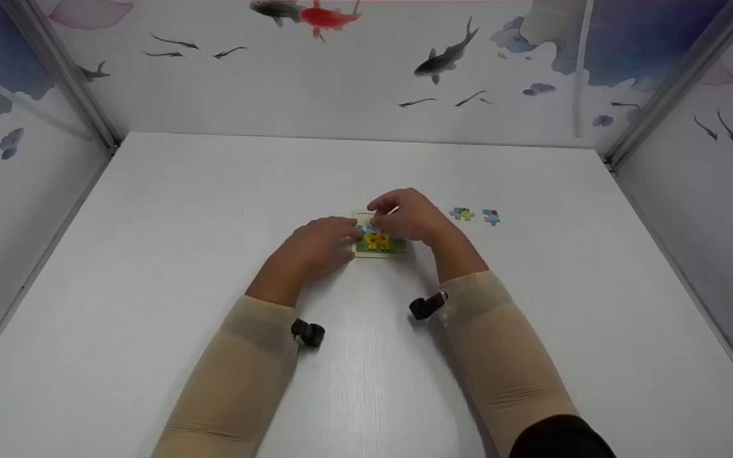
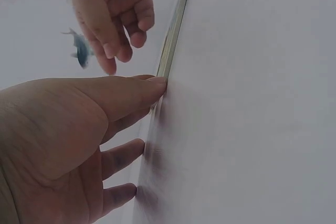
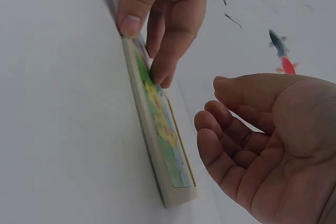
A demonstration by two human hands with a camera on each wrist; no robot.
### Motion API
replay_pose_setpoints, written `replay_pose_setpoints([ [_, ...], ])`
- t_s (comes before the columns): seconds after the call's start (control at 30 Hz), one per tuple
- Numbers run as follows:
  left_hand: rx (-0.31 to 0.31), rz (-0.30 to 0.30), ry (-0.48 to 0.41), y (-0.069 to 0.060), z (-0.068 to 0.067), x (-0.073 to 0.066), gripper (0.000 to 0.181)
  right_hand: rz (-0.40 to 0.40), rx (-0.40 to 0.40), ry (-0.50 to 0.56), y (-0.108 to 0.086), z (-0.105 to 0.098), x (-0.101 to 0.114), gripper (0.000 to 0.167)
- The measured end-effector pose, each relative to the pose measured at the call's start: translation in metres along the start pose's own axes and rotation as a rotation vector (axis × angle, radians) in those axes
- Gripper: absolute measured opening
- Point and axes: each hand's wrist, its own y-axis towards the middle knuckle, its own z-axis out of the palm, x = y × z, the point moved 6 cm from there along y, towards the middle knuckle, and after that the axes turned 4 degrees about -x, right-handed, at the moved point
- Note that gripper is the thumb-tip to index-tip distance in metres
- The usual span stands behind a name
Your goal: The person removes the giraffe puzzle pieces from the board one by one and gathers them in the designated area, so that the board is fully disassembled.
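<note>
A small jigsaw puzzle board (image 1: 380,256) with a pale raised frame lies on the white table; its picture shows yellow figures on green with some blue above. My left hand (image 1: 322,245) holds the board's left end: the thumb (image 2: 152,88) lies against the near edge and a fingertip rests on the picture, while other fingertips touch the table. Just above the board's upper right part is my right hand (image 1: 412,216). Its fingers (image 3: 226,145) hang loosely bent, apart from the board, with nothing visible between them and the thumb. Part of the picture is hidden beneath this hand.
Two loose jigsaw pieces, a blue-and-yellow one (image 1: 462,214) and a blue one with a red spot (image 1: 491,217), lie right of the board. White panels painted with fish (image 1: 446,60) enclose the table at the back and both sides. Each wrist carries a small black camera (image 1: 308,333).
</note>
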Motion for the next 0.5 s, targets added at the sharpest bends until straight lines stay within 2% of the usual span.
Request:
replay_pose_setpoints([
  [0.17,-0.008,0.015,-0.002,0.0,0.0,0.0,0.043,0.041,0.028,-0.034,0.003,0.01,-0.008,0.03],
  [0.4,-0.021,0.043,-0.031,-0.001,-0.003,0.0,0.034,0.062,0.062,-0.043,0.006,0.014,-0.013,0.033],
  [0.5,-0.016,0.033,-0.052,-0.001,-0.005,0.001,0.033,0.064,0.076,-0.051,0.007,0.015,-0.014,0.035],
])
